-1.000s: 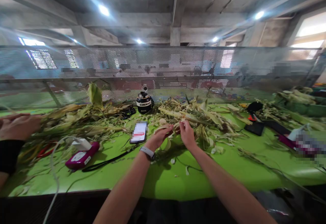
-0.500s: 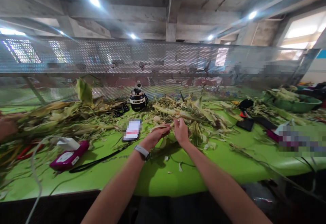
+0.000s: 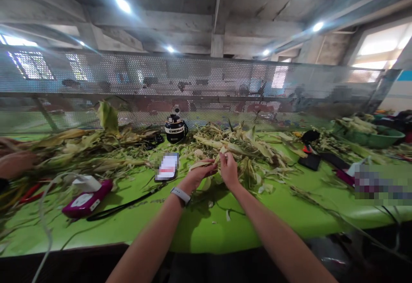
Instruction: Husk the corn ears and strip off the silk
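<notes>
My left hand [image 3: 198, 176], with a pale watch strap [image 3: 180, 194] at the wrist, is closed around a strip of corn husk [image 3: 200, 164]. Just to its right, my right hand [image 3: 229, 170] pinches a pale husk piece [image 3: 222, 150] between thumb and fingers. The fingertips of both hands nearly meet. Behind them lies a heap of dry and green corn husks [image 3: 238, 142] on the green tabletop [image 3: 222, 231]. Small pale scraps [image 3: 228, 215] are scattered below my hands.
A phone [image 3: 167, 166], a purple power bank [image 3: 87, 199] and a dark round jar [image 3: 176, 129] stand nearby. More husks [image 3: 80, 143] cover the left side, where another person's hand [image 3: 16, 162] shows. A green basin [image 3: 383, 137] sits far right; a perforated metal screen [image 3: 199, 77] runs behind.
The husk piece at my right fingertips now stands up higher and shows more plainly. My hands have barely moved. The other person's hand at left has come further into view.
</notes>
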`<state>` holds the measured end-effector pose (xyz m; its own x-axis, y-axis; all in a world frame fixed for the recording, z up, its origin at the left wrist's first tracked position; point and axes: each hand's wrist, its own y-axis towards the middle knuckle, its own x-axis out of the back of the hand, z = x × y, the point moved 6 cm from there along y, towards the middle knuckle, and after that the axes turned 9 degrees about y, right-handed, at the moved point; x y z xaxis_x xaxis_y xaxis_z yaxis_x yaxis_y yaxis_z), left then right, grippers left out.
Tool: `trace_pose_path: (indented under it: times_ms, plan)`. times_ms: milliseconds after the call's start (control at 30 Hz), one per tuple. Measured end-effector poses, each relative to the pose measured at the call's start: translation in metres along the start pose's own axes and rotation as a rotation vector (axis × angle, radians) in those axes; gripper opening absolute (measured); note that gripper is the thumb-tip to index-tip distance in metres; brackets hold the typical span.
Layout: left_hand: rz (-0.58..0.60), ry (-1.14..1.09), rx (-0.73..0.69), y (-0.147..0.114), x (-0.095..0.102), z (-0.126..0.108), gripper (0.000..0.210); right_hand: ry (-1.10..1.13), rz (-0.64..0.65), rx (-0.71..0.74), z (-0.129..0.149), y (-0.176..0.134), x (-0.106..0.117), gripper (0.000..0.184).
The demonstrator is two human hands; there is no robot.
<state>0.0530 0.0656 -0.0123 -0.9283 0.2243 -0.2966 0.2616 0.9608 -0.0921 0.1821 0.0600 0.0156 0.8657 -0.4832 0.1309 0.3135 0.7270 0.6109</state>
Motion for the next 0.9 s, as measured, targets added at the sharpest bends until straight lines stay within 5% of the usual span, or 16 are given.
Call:
trace_pose_path:
  times_ms: [900]
  plan:
    - [-0.022, 0.168, -0.113, -0.003, 0.006, -0.015, 0.043, 0.101, -0.006, -0.012, 0.005, 0.005, 0.001, 0.033]
